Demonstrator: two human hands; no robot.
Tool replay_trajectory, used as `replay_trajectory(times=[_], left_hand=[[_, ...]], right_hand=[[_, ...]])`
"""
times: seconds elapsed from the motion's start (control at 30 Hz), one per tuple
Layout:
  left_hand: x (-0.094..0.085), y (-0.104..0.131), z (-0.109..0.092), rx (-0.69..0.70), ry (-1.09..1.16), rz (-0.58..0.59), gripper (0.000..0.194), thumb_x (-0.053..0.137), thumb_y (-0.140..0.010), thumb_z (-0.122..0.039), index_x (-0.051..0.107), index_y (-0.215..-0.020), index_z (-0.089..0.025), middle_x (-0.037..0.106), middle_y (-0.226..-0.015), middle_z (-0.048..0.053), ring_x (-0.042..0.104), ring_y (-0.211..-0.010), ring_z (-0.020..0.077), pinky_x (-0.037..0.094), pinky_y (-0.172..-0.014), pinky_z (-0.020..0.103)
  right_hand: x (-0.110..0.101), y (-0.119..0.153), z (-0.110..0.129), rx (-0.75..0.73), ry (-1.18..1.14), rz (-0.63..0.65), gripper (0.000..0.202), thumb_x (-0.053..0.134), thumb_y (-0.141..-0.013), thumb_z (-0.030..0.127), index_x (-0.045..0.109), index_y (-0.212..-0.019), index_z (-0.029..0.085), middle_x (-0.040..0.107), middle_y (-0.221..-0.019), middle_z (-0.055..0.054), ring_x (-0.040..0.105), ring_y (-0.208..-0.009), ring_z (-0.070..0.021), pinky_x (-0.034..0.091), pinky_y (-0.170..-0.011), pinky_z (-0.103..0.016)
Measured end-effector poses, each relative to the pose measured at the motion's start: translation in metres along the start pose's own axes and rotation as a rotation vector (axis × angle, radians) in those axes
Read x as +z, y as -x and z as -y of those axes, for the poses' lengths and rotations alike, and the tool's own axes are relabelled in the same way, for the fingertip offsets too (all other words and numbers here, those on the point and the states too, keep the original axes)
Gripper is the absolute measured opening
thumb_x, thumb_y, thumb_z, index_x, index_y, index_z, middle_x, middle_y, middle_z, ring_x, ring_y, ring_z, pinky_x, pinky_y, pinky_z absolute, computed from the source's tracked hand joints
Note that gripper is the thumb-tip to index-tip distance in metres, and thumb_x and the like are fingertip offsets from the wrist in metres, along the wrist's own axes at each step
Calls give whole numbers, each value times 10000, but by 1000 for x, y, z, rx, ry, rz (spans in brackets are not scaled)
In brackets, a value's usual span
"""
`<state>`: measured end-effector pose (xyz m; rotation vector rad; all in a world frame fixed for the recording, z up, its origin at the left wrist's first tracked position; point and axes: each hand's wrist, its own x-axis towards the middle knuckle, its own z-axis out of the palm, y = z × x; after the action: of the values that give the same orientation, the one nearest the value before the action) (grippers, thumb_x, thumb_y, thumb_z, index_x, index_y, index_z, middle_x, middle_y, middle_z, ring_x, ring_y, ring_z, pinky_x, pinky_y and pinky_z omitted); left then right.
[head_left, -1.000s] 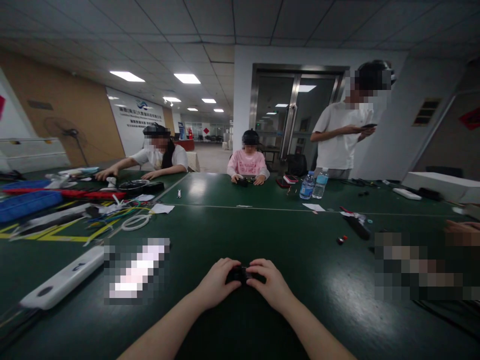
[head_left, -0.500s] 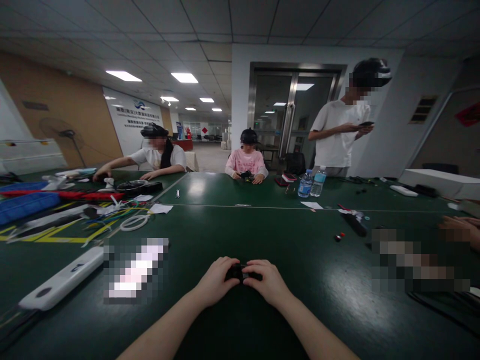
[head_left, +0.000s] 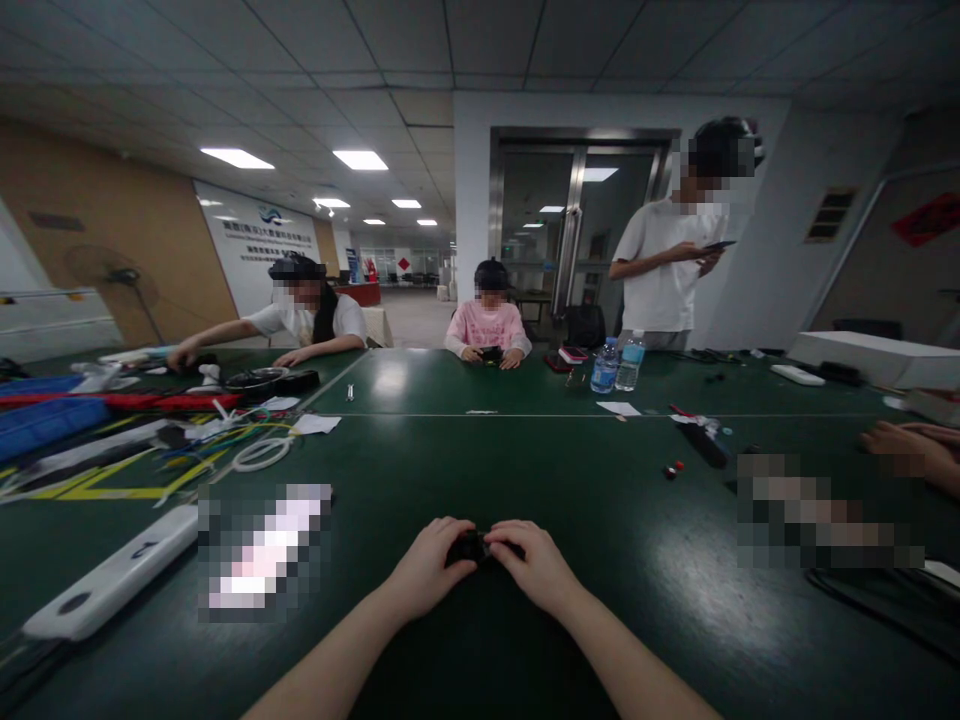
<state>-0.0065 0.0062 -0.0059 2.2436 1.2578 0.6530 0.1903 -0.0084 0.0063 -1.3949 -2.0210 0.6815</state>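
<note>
Between my two hands, low over the green table (head_left: 480,460), is a small black object (head_left: 472,546) whose kind I cannot make out. My left hand (head_left: 435,560) curls around its left side, fingers over the top and thumb below. From the other side, my right hand (head_left: 534,562) pinches the object's right end between thumb and fingertips. Much of the object is hidden behind the fingers. Left of my hands lie a blurred-out bright phone-like slab (head_left: 270,548) and a white power strip (head_left: 116,570).
Cables (head_left: 262,453) and blue trays (head_left: 52,425) crowd the left side. Two water bottles (head_left: 616,364) stand at the back. Toward the right lie small red-and-black pieces (head_left: 673,469), a black strip-like item (head_left: 703,440) and another person's hand (head_left: 904,450). Several people are around the table.
The view has shifted slightly, so the surroundings sit a little farther left. My fingers have moved slightly on the black object, and a gap now shows between the fingertips of both hands.
</note>
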Motion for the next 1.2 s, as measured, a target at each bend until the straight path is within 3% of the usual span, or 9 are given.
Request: replay_trajectory(times=[0.17,0.4,0.63,0.93,1.2], left_hand=[[-1,0,-1,-3,4,7,403,589,-735,-299,515,-1127,-238,563,-1065,46,505,-994,205,402,-877,343],[0,0,0,1,0,-3,396,584,-739,-292,520,-1125,-229,568,-1074,60,509,-992,210,407,-875,355],[-2,0,-1,-15,10,23,407,565,-751,-313,506,-1146,-237,561,-1096,55,504,-1007,214,401,-874,355],[-4,0,-7,-20,-1,33,399,557,-750,-283,502,-1143,-241,564,-1102,49,495,-1033,216,382,-909,356],[-2,0,-4,-22,14,5,383,565,-743,-276,516,-1119,-223,558,-1096,61,504,-1021,208,400,-907,346]], right_hand=[[0,0,1,1,-6,-5,129,569,-776,293,661,-867,284,635,-1030,9,544,-1005,-178,369,-901,-338],[-4,3,5,32,22,72,215,619,-736,302,633,-950,297,585,-1128,21,487,-1100,-194,317,-951,-377],[-4,2,5,57,0,80,165,623,-731,298,641,-895,303,598,-1099,41,499,-1081,-194,307,-960,-410],[-1,0,3,87,-33,45,193,675,-669,292,682,-861,265,639,-1044,2,542,-1020,-189,386,-901,-338],[-5,3,7,51,-16,29,203,527,-792,291,650,-954,282,641,-1049,-1,538,-1027,-178,373,-912,-349]])
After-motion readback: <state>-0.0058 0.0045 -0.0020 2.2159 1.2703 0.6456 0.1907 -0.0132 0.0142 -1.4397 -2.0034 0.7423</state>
